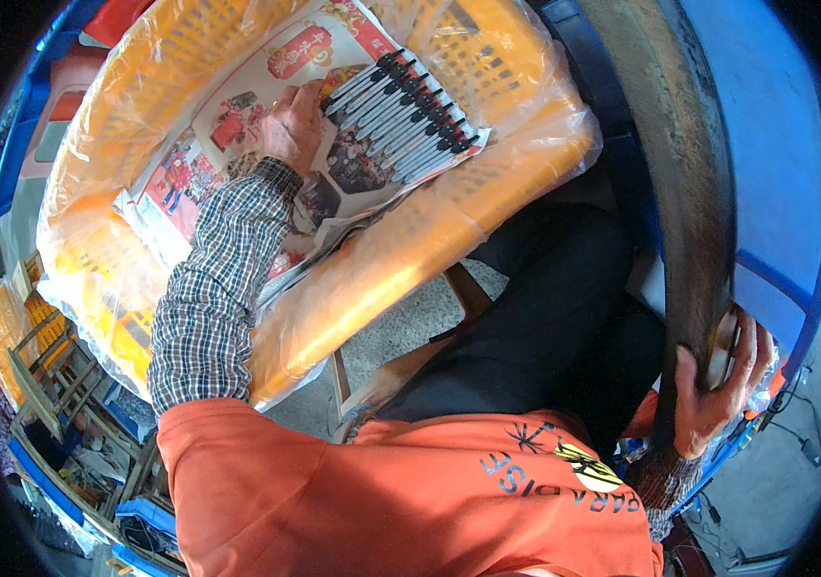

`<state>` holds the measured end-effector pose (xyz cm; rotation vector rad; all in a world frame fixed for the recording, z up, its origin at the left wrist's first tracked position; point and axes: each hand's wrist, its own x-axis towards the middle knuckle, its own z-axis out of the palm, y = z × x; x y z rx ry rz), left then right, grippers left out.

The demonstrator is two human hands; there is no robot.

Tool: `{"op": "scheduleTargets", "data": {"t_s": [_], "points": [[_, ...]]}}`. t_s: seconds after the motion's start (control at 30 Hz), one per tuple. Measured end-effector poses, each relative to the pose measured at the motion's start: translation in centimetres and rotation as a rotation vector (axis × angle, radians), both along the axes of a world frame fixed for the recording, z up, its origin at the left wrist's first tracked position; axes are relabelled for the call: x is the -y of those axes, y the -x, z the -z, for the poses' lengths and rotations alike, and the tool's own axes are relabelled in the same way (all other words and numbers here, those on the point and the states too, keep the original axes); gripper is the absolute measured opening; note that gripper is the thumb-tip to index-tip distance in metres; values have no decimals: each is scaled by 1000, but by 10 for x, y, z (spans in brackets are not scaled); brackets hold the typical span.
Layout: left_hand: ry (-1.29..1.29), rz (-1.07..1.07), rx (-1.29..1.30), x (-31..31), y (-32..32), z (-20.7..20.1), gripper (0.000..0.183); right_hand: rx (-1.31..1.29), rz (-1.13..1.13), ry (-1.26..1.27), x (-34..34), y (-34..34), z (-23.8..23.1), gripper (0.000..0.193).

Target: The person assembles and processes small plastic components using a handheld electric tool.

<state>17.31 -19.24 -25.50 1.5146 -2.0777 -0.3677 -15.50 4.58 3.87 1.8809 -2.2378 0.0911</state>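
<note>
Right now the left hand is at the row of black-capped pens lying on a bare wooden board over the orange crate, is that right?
Not quite. The head view shows the left hand at the pens, but they lie on colourful printed paper spread over the plastic-wrapped orange crate, not a wooden board.

Clear plastic wrapping (pixel 487 207) round orange crate (pixel 410 260)

Below you lies a speckled grey concrete floor (pixel 401 332), with stacked wooden frames (pixel 54 370) at your left.

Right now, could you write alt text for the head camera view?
The left hand rests beside a row of black-capped pens on colourful printed paper atop a plastic-wrapped orange crate. The right hand grips a curved dark rim.
</note>
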Motion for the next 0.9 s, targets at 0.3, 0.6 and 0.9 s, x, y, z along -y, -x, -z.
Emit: {"op": "scheduleTargets", "data": {"t_s": [0.3,0.6,0.9], "points": [[-36,31,8,-2,3,-25,19,30,-32,-2,4,-1,-1,66],[-115,264,155,-31,-21,-22,14,4,-62,10,0,-1,3,66],[-339,222,384,-89,-50,-32,41,-10,-92,27,-3,-3,2,65]]}}
